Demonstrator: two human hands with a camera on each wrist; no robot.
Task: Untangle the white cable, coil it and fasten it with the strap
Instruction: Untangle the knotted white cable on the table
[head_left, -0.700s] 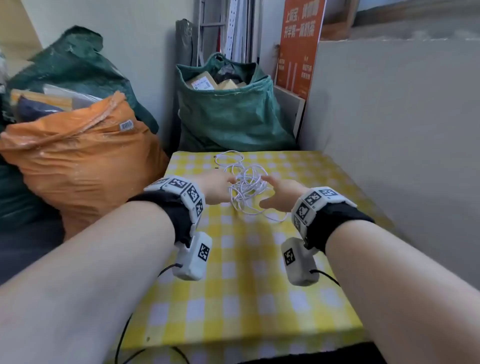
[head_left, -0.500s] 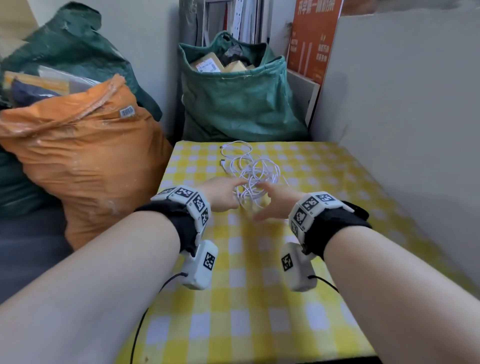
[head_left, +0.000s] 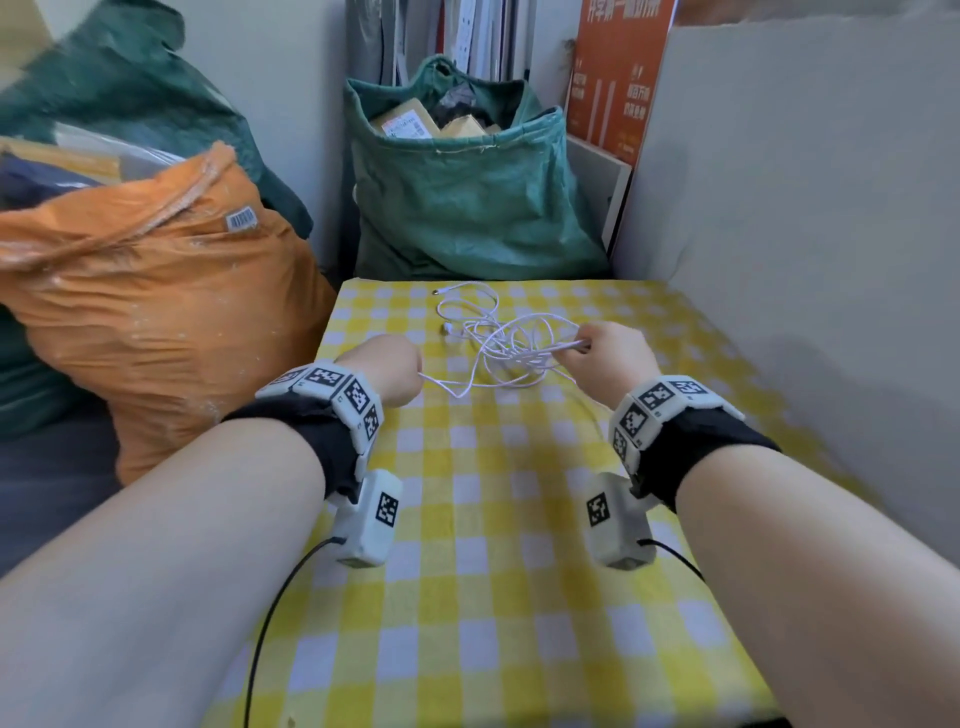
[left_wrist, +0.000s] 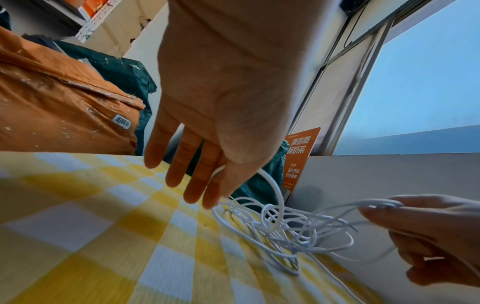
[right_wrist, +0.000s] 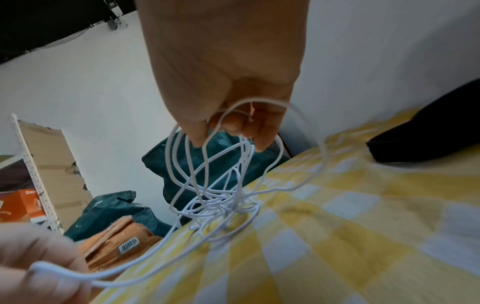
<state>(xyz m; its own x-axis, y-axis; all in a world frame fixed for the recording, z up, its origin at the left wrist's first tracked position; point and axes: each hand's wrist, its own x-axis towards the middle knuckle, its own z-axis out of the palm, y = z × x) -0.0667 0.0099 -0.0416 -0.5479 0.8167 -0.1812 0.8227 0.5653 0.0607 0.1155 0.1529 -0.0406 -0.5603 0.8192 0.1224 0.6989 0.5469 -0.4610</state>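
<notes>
A thin white cable lies in a loose tangle on the yellow-and-white checked tablecloth, with its two plug ends toward the far edge. My right hand pinches a bunch of several loops and holds them raised off the cloth. My left hand is to the left of the tangle and pinches a single strand between thumb and fingers. That strand sags across to the heap. Both hands sit a little above the table, on opposite sides of the tangle.
An orange sack bulges against the table's left edge. A green bag of parcels stands behind the far edge. A pale board runs along the right side, with an orange sign behind it.
My hands were close together at the tangle; now they have drawn apart. The left has pulled one strand leftward, and the right has lifted loops to the right.
</notes>
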